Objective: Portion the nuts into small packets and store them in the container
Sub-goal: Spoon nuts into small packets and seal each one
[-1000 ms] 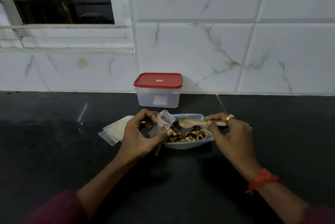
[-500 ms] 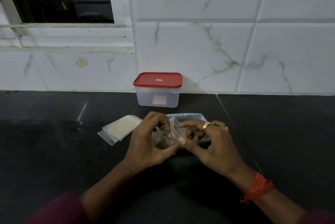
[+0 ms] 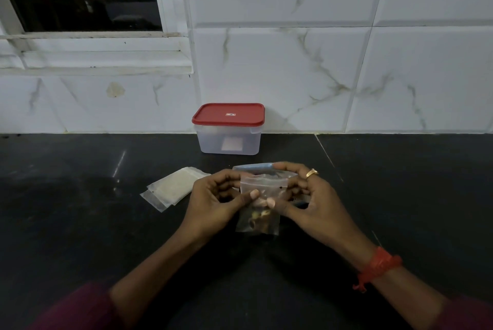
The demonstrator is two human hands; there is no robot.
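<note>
Head view shows the small clear packet (image 3: pixel 260 207) now hanging upright between both hands, a spoonful of nuts (image 3: pixel 258 216) settled in its lower half. A second ago the right hand (image 3: pixel 306 204) held a wooden spoon over the tray of nuts; the spoon is gone from it, and that hand has come across to the packet. Both thumbs meet on the near face, just below the open mouth, while the fingers press from behind, so each hand is pinched narrowly on the plastic. By my reading, filling is finished and sealing the top strip comes next. The left hand (image 3: pixel 216 201) is at the left edge. The tray (image 3: pixel 253 167) sits just behind, mostly hidden. Spare empty packets (image 3: pixel 173 188) lie to the left on the dark surface (image 3: pixel 80 223). The container (image 3: pixel 229 129), lid on, stands at the wall.
</note>
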